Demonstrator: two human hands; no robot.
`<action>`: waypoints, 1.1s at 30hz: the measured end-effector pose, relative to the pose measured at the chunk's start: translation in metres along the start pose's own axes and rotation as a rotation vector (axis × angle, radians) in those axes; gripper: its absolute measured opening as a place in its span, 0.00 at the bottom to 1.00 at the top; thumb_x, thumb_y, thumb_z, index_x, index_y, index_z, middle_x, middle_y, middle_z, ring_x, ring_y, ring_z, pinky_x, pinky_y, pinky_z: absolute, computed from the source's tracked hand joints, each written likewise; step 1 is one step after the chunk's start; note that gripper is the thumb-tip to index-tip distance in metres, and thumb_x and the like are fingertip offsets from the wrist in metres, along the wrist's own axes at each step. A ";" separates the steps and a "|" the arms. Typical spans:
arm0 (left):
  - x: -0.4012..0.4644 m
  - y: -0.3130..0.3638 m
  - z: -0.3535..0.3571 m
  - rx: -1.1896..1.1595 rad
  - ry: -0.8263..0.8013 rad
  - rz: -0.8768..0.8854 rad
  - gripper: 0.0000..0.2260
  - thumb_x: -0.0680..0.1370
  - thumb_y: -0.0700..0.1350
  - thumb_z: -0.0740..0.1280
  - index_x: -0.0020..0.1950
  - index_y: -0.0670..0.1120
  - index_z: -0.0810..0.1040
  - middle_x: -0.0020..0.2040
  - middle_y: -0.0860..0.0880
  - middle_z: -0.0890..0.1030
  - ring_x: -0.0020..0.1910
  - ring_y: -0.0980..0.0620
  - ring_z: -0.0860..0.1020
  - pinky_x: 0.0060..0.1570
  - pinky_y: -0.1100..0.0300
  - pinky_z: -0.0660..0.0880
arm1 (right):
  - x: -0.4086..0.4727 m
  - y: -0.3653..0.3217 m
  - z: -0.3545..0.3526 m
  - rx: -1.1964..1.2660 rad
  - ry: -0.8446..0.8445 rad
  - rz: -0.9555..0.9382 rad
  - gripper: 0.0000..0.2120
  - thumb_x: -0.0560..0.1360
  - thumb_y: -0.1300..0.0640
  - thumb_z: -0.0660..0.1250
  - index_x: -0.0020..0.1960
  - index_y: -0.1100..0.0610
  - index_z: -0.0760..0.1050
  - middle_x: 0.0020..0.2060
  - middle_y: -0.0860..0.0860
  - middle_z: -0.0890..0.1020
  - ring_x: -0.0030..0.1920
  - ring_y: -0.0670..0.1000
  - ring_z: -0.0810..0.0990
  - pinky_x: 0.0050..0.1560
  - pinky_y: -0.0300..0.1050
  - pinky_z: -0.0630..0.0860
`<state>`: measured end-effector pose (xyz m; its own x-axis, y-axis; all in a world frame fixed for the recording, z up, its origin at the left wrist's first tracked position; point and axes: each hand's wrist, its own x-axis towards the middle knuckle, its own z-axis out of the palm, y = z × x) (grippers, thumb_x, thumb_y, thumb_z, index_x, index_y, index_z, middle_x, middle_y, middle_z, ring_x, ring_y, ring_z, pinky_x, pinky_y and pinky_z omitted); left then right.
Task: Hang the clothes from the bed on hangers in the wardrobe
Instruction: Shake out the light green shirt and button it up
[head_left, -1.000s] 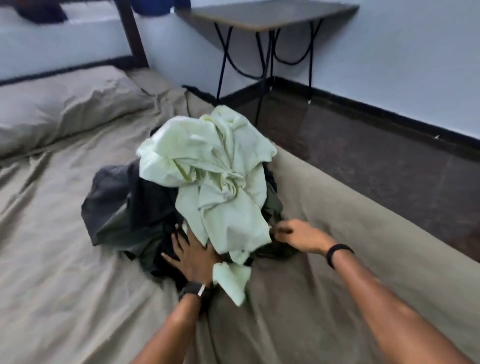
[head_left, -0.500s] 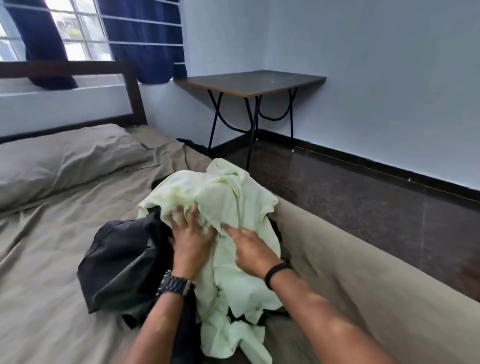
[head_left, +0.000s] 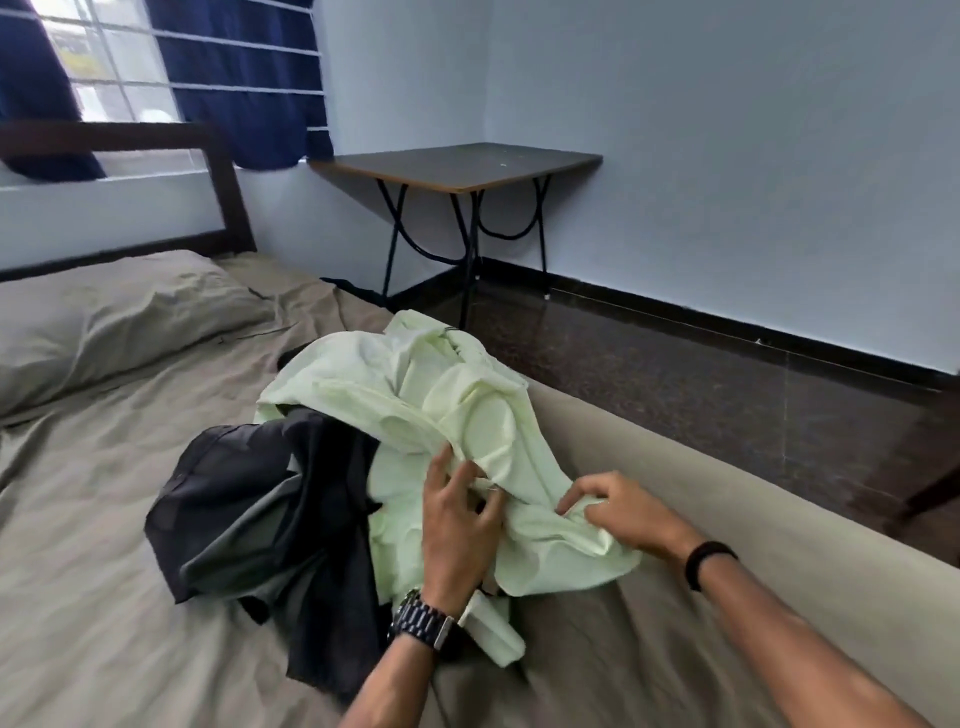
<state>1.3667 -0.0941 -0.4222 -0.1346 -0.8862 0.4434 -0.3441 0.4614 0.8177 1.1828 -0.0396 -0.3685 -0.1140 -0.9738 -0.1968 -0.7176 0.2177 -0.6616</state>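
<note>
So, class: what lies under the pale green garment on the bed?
Dark grey and black clothes show beneath the pale green garment, spilling out to its left. How many pieces there are, and anything else beneath, is covered.

Home bedroom: bed (head_left: 104, 519) with pillow (head_left: 114, 322), dark headboard (head_left: 218, 171), curtained window (head_left: 119, 78), small folding table (head_left: 457, 166).

A dark-topped folding table (head_left: 457, 166) on black metal legs stands in the room corner. Navy curtains (head_left: 244, 78) hang at the barred window (head_left: 104, 78). Dark polished floor (head_left: 675, 395), black skirting.
</note>
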 end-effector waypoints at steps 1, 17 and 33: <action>-0.008 0.009 0.006 -0.068 -0.018 -0.036 0.04 0.74 0.42 0.70 0.48 0.48 0.78 0.66 0.54 0.68 0.66 0.55 0.68 0.65 0.61 0.66 | -0.012 0.006 -0.007 0.043 -0.017 0.023 0.19 0.71 0.69 0.59 0.42 0.47 0.80 0.42 0.51 0.80 0.32 0.42 0.71 0.34 0.34 0.66; -0.079 0.101 -0.006 -0.922 -0.029 -0.476 0.19 0.72 0.30 0.57 0.27 0.50 0.61 0.28 0.52 0.59 0.30 0.56 0.58 0.32 0.60 0.58 | -0.129 -0.030 -0.012 0.619 0.222 0.037 0.18 0.80 0.45 0.59 0.66 0.53 0.69 0.61 0.50 0.77 0.58 0.49 0.77 0.51 0.43 0.73; -0.179 0.160 0.020 -1.066 -0.829 -0.785 0.08 0.62 0.39 0.67 0.39 0.40 0.81 0.37 0.43 0.80 0.33 0.49 0.79 0.35 0.58 0.75 | -0.164 0.002 -0.006 0.636 0.210 0.037 0.17 0.73 0.73 0.59 0.57 0.61 0.77 0.51 0.59 0.83 0.47 0.54 0.81 0.47 0.46 0.78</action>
<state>1.3170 0.1376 -0.3785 -0.8229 -0.5203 -0.2284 0.1733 -0.6126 0.7712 1.1963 0.1199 -0.3333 -0.3080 -0.9432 -0.1247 -0.1734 0.1846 -0.9674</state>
